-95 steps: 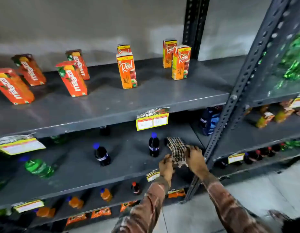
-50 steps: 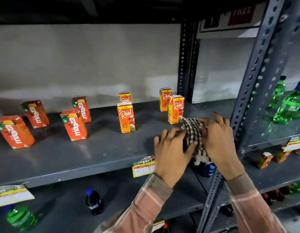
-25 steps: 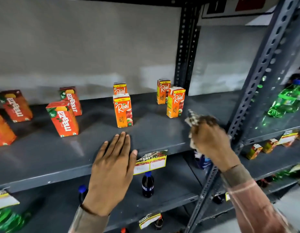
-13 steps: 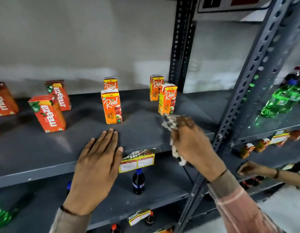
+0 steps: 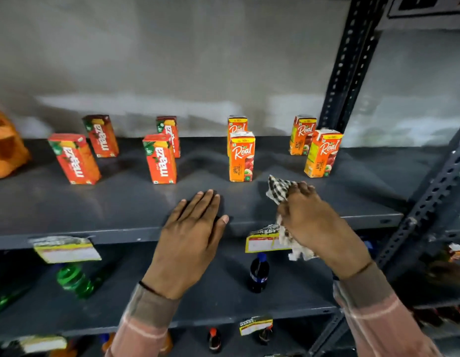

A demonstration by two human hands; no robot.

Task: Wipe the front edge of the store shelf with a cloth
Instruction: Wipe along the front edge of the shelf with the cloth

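Right hand [image 5: 311, 222], fist closed around the checked cloth [image 5: 279, 190], has slid leftward along the shelf's front edge [image 5: 120, 234] toward the flat, open-fingered left hand [image 5: 191, 235], so wiping is underway.

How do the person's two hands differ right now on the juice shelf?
The left hand lies flat and open, palm down on the shelf; the right hand is closed around the checkered cloth. The left holds nothing. Both sit at the shelf's front edge.
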